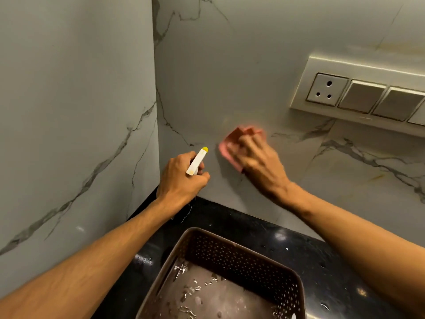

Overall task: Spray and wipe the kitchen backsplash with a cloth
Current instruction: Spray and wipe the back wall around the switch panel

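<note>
The backsplash (230,72) is pale marble with grey veins, meeting a side wall at a corner on the left. My right hand (257,160) presses a pink cloth (227,143) flat against the backsplash, low down and just right of the corner; hand and cloth are blurred. My left hand (181,178) grips a spray bottle (197,161), of which only the white head with a yellow nozzle tip shows. The nozzle points up toward the wall, just left of the cloth. The bottle's body is hidden under my hand.
A cream switch panel (358,95) with one socket and several switches sits on the wall at the right. Below, a brown perforated plastic basket (230,249), wet inside, stands on the black countertop (310,256). The marble side wall (76,111) closes off the left.
</note>
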